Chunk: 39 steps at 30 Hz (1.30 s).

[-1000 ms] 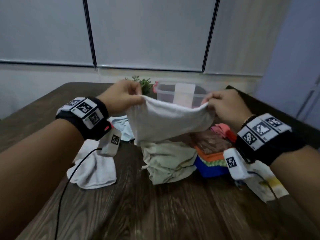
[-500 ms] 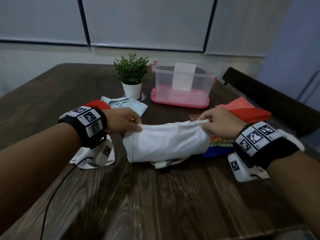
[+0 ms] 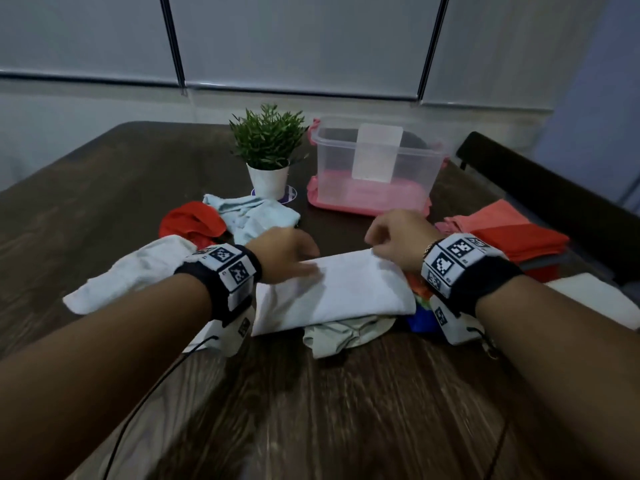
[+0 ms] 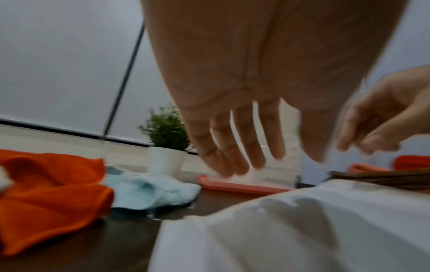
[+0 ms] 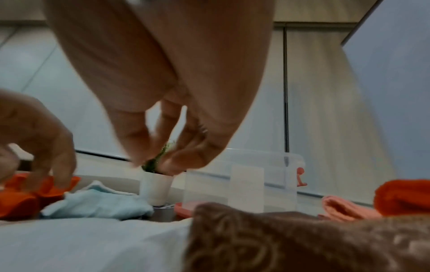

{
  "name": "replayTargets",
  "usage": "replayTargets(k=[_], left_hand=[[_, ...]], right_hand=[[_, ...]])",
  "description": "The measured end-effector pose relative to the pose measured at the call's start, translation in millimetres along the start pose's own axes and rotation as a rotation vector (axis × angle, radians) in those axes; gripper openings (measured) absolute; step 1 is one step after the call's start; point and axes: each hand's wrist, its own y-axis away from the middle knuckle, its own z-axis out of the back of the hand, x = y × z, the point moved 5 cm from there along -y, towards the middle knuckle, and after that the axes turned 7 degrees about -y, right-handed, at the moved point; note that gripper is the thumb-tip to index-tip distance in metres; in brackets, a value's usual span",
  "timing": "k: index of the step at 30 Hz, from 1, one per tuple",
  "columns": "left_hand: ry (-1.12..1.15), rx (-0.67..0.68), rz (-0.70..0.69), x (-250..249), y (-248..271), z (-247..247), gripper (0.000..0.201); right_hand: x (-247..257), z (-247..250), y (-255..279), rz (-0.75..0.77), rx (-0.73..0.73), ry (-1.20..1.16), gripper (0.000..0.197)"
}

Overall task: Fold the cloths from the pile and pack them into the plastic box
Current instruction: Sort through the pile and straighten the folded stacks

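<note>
My left hand (image 3: pixel 282 252) hangs slack-fingered and my right hand (image 3: pixel 394 237) loosely curled, neither gripping the white cloth (image 3: pixel 332 292) lying half-folded on the lumpy pile (image 3: pixel 346 332) — so I'd expect its fold to slump before reaching the plastic box (image 3: pixel 375 168) behind.

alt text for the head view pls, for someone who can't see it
Two hands work a folded white cloth lying on a pile of cloths on a dark wooden table: the left hand open over its left end, the right hand at its far right corner. Behind stand a clear plastic box and a potted plant.
</note>
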Motion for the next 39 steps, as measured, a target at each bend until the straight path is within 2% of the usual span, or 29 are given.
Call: replayTargets(k=[1, 2, 4, 5, 6, 8, 11, 14, 19, 23, 25, 26, 27, 30, 33, 35, 37, 38, 39], left_hand=[[-0.046, 0.130, -0.066, -19, 4, -11, 0.054], [-0.109, 0.235, -0.104, -33, 7, -22, 0.063], [-0.276, 0.342, -0.129, -50, 8, -45, 0.066], [-0.337, 0.362, -0.115, -54, 8, -53, 0.067], [-0.377, 0.365, -0.097, -55, 7, -59, 0.068], [-0.384, 0.384, -0.071, -54, 7, -63, 0.068], [-0.313, 0.395, -0.082, -51, 7, -53, 0.049], [-0.176, 0.388, -0.070, -42, 11, -35, 0.045], [-0.110, 0.372, -0.113, -25, 16, -9, 0.047], [-0.058, 0.295, -0.108, -28, 14, 9, 0.046], [-0.015, 0.201, -0.104, -34, 13, 13, 0.029], [-0.001, 0.117, -0.090, -36, 10, 17, 0.014], [0.012, 0.013, -0.055, -36, 6, 23, 0.009], [0.033, -0.279, 0.049, -33, 3, 48, 0.016], [0.141, -0.472, 0.097, -26, -1, 68, 0.031], [0.374, -0.566, 0.117, -25, -5, 74, 0.039], [0.786, -0.595, 0.171, -27, -8, 72, 0.037], [1.014, -0.553, 0.210, -29, -9, 68, 0.033], [1.241, -0.447, 0.227, -35, -8, 64, 0.029]], right_hand=[[5, -10, 8, 0.027, 0.102, 0.036, 0.023], [7, -21, 17, 0.042, 0.197, 0.098, 0.036], [4, -46, 29, 0.061, 0.324, 0.249, 0.066], [1, -59, 33, 0.060, 0.364, 0.309, 0.073], [-4, -70, 35, 0.061, 0.389, 0.355, 0.071], [-12, -83, 34, 0.060, 0.377, 0.403, 0.053], [-16, -81, 32, 0.039, 0.304, 0.366, 0.031], [-12, -69, 32, 0.036, 0.271, 0.284, 0.026], [8, -27, 33, 0.057, 0.215, 0.150, 0.023], [33, 8, 26, 0.098, 0.028, 0.034, 0.027], [47, 22, 21, 0.134, -0.037, 0.026, 0.027], [54, 29, 19, 0.152, -0.061, 0.034, 0.026], [60, 35, 17, 0.169, -0.084, 0.044, 0.025], [68, 55, 12, 0.183, -0.141, 0.075, 0.022], [70, 63, 13, 0.170, -0.178, 0.085, 0.021], [80, 60, 21, 0.201, -0.199, 0.046, 0.019], [91, 50, 30, 0.268, -0.188, -0.046, 0.020], [95, 44, 35, 0.291, -0.160, -0.114, 0.021], [97, 40, 37, 0.294, -0.133, -0.184, 0.024]])
